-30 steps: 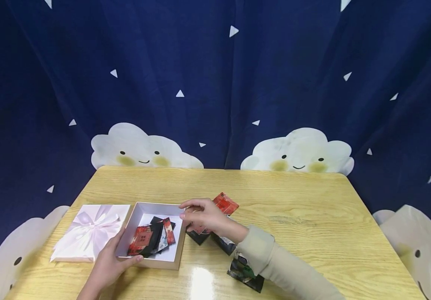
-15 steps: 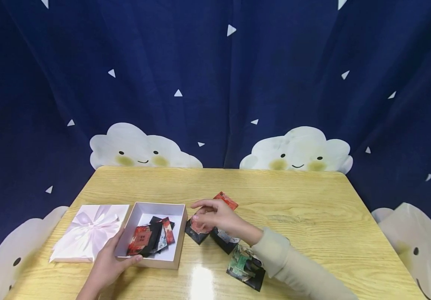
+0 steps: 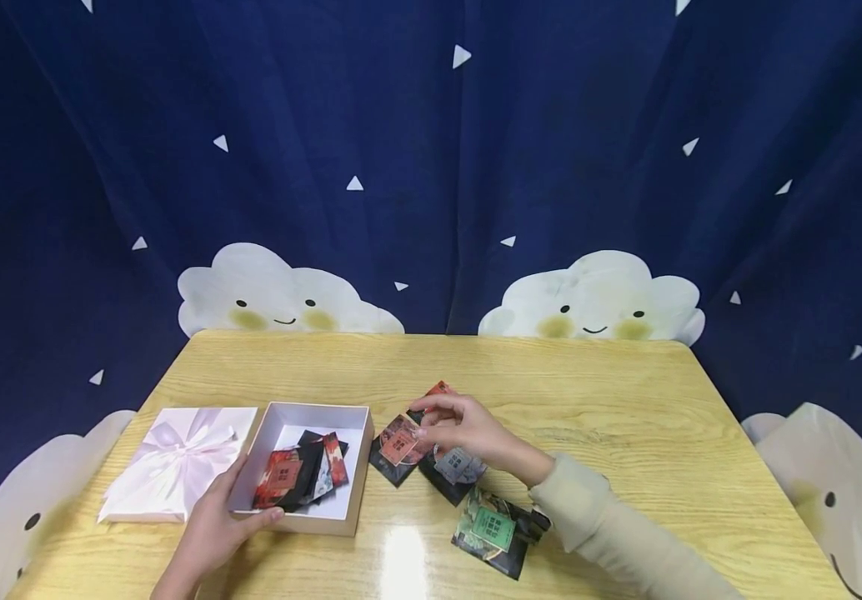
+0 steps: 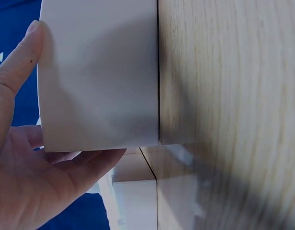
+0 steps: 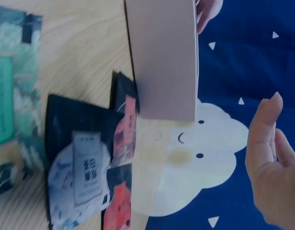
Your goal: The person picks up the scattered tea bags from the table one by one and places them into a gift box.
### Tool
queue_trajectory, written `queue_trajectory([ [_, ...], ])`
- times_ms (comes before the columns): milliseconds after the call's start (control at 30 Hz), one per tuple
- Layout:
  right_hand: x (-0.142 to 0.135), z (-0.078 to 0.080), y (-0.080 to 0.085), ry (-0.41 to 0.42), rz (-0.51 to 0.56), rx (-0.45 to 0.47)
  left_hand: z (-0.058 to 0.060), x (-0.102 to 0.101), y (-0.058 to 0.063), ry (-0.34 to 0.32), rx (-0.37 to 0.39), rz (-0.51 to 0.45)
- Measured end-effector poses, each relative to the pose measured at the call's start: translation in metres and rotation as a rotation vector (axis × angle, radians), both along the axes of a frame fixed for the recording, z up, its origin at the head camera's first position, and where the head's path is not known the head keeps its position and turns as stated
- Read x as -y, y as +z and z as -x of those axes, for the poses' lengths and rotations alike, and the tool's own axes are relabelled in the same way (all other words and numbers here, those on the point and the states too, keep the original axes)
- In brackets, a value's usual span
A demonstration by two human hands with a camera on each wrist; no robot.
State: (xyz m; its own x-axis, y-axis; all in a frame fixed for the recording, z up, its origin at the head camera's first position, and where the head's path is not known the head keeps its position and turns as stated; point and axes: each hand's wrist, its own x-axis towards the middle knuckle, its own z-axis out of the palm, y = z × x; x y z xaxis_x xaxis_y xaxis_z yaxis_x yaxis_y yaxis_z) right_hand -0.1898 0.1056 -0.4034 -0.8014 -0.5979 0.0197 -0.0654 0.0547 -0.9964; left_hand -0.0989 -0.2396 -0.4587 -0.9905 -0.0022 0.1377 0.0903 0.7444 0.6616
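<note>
My left hand (image 3: 215, 521) grips the near left corner of an open white gift box (image 3: 363, 479), thumb over the front rim and fingers along its left side. In the left wrist view, thumb and fingers span the corner of the box (image 4: 99, 81). Several red and black sachets (image 3: 281, 479) lie inside it. Right of the box, my right hand (image 3: 468, 429) hovers over loose sachets, fingers loosely bent and holding nothing. Beneath and near it are a red-labelled sachet (image 3: 393, 454), a grey-labelled sachet (image 3: 453, 468) and a green-labelled sachet (image 3: 494, 533). A red sachet (image 3: 442, 388) is partly hidden behind the hand.
A white lid with a pale pink ribbon bow (image 3: 185, 454) lies to the left, close beside the box. Everything stands on a light wooden table (image 3: 588, 408). Behind the table hangs a dark blue curtain (image 3: 416, 167) with white triangles and clouds.
My right hand has moved right, from the box's right rim to over the loose sachets, uncovering the red-labelled and green-labelled ones. The left hand stays on the box.
</note>
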Motion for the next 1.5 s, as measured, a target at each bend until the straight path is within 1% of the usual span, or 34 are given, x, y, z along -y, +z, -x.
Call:
queue_trajectory([
  [167, -0.01, 0.003, -0.005, -0.009, -0.027, -0.01, 0.0, 0.0, 0.0, 0.003, -0.013, -0.01],
  [333, -0.02, 0.006, -0.014, -0.023, -0.073, -0.016, 0.0, -0.001, 0.0, 0.0, -0.023, -0.016],
  [500, -0.03, 0.008, -0.025, -0.019, -0.097, -0.011, 0.0, 0.0, 0.001, 0.0, -0.009, -0.007],
  [667, -0.042, 0.008, -0.034, -0.005, -0.107, -0.026, 0.0, 0.0, 0.001, 0.006, 0.011, -0.001],
  [833, -0.053, 0.011, -0.047, -0.042, -0.163, -0.048, -0.001, 0.0, 0.002, 0.007, 0.017, -0.004],
  [1000, -0.063, 0.017, -0.062, -0.075, -0.2, -0.038, -0.001, -0.001, 0.002, 0.004, 0.015, -0.013],
  [1167, -0.066, 0.021, -0.07, -0.093, -0.235, -0.037, -0.001, -0.001, 0.001, 0.006, 0.01, -0.021],
  [1333, -0.065, 0.023, -0.068, -0.076, -0.27, -0.061, -0.001, -0.002, 0.0, 0.007, 0.004, -0.025],
  [1433, -0.064, 0.028, -0.073, -0.048, -0.299, -0.101, -0.001, -0.002, 0.001, 0.007, 0.003, -0.024],
  [1500, -0.064, 0.034, -0.08, -0.022, -0.346, -0.141, 0.0, -0.001, 0.001, 0.006, 0.0, -0.021],
])
